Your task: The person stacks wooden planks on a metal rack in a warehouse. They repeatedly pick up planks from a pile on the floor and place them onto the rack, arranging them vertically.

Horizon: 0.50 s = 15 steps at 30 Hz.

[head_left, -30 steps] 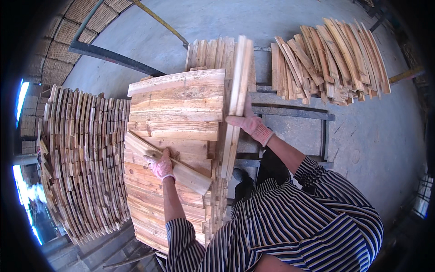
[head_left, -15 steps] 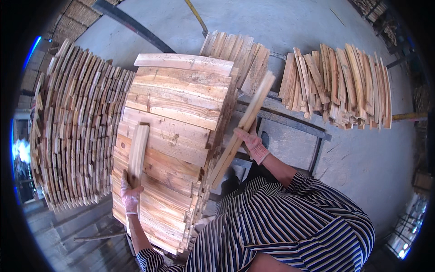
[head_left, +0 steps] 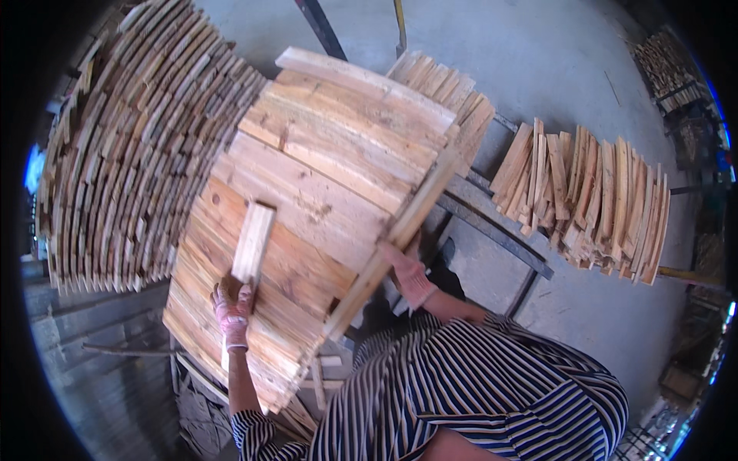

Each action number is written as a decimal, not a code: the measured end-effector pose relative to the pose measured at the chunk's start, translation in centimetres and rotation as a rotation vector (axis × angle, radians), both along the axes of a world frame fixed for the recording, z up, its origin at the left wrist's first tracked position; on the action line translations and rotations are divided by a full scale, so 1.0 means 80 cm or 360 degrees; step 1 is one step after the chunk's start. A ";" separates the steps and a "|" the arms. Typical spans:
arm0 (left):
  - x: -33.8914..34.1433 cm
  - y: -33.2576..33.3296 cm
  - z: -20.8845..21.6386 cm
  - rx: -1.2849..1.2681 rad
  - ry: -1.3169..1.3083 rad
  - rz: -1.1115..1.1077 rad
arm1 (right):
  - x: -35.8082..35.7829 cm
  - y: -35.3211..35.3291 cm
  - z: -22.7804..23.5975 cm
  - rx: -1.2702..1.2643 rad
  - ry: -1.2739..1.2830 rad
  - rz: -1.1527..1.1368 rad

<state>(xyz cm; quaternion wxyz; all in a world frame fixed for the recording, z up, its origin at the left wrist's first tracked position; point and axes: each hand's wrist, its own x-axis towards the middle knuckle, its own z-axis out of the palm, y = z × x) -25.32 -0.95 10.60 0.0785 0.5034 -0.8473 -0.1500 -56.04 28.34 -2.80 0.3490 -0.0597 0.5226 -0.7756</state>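
Observation:
A stack of wide, pale wooden boards (head_left: pixel 304 207) lies in front of me, its layers set side by side. Over its near left part, my left hand (head_left: pixel 231 311), in a pinkish work glove, is closed around the lower part of a short wooden slat (head_left: pixel 254 240). My gloved right hand (head_left: pixel 410 278) grips a long, narrow wooden strip (head_left: pixel 427 200) about its middle. This strip runs slantwise along the stack's right edge and covers part of that edge. Whether it touches the boards I cannot tell.
A tall pile of thin slats (head_left: pixel 146 146) stands close on the left. Loose slats (head_left: pixel 592 200) lie on a metal rack (head_left: pixel 492 227) to the right. Behind the stack is another small bundle of boards (head_left: pixel 442 84). Scrap wood (head_left: pixel 319 384) lies below the near edge.
The long strip in my right hand has come left against the stack's right edge in view. My left hand still holds the short slat. The whole view has turned, tilting the stack.

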 end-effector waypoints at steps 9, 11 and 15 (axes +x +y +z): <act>-0.501 -0.138 0.016 -0.0345 0.0664 -0.0999 | -0.121 0.043 0.030 -0.0408 -0.0768 -0.0349; -0.605 -0.161 0.007 -0.0398 0.0611 -0.1140 | -0.164 0.046 0.048 0.0018 -0.0296 -0.0121; -0.746 -0.187 -0.025 -0.0394 0.0238 -0.1603 | -0.212 0.040 0.063 -0.0012 -0.0279 -0.0135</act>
